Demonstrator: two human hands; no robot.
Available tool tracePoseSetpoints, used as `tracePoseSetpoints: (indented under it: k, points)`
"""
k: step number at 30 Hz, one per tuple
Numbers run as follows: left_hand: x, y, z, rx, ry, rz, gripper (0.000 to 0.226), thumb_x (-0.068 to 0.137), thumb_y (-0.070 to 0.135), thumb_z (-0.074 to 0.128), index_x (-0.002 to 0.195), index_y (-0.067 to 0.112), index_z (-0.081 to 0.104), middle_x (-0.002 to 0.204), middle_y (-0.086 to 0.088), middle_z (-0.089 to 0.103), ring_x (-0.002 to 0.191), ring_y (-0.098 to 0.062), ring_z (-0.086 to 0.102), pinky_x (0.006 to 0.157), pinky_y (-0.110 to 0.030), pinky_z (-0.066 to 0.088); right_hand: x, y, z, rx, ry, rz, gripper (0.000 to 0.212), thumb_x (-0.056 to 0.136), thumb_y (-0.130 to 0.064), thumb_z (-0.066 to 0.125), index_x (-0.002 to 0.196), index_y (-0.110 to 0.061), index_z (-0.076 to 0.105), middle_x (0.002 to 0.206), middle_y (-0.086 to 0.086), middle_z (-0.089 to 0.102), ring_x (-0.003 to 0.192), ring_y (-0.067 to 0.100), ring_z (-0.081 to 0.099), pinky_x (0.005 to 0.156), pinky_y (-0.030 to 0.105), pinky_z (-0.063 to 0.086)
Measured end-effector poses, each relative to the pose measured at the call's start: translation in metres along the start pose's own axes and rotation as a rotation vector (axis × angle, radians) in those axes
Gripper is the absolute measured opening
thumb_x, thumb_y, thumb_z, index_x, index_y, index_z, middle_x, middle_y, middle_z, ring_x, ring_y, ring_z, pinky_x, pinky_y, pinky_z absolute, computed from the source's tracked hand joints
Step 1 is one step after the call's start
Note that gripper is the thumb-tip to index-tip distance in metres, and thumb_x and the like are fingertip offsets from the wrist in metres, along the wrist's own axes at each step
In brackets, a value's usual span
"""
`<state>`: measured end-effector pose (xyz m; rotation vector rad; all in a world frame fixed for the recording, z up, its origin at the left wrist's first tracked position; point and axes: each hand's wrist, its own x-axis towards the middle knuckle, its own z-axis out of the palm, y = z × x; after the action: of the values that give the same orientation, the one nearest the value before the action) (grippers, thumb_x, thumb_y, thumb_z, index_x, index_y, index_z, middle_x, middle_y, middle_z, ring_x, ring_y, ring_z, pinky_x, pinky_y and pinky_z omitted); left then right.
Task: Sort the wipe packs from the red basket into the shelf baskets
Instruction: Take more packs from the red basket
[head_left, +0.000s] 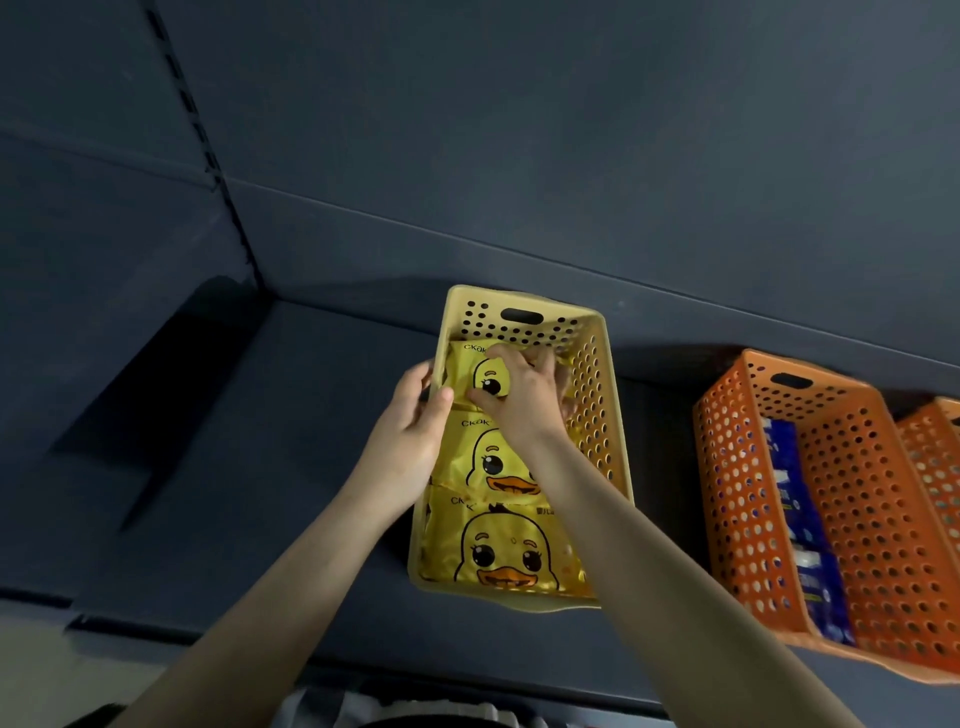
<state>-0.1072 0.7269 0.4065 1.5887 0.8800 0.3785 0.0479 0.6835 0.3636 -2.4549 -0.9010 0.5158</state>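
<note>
A yellow perforated basket (597, 415) stands on the dark shelf and holds three yellow duck-print wipe packs in a row. My right hand (524, 395) reaches into it and grips the far duck pack (467, 371), fingers curled over its top edge. My left hand (410, 431) holds the basket's left rim, thumb hooked over the wall. The middle duck pack (488, 457) and the near duck pack (498, 551) lie flat below. The red basket is out of view.
An orange perforated basket (737, 493) with blue wipe packs (800, 499) stands to the right, and a second orange basket (935, 457) shows at the right edge. Dark shelf surface (260, 441) stretches left of the yellow basket, with the back panel behind.
</note>
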Motion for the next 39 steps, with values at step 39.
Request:
tracePoseSetpoints:
  k: [39]
  points:
    - [-0.393, -0.069, 0.296, 0.281, -0.92, 0.444, 0.027, 0.095, 0.008, 0.057, 0.11, 0.028, 0.065, 0.109, 0.018, 0.068, 0.104, 0.007, 0.06, 0.087, -0.007, 0.044, -0.676, 0.346, -0.089, 0.468, 0.681, 0.643, 0.018, 0.093, -0.028, 0.063, 0.11, -0.032, 0.068, 0.108, -0.02, 0.07, 0.104, 0.004, 0.066, 0.09, 0.039, 0.055]
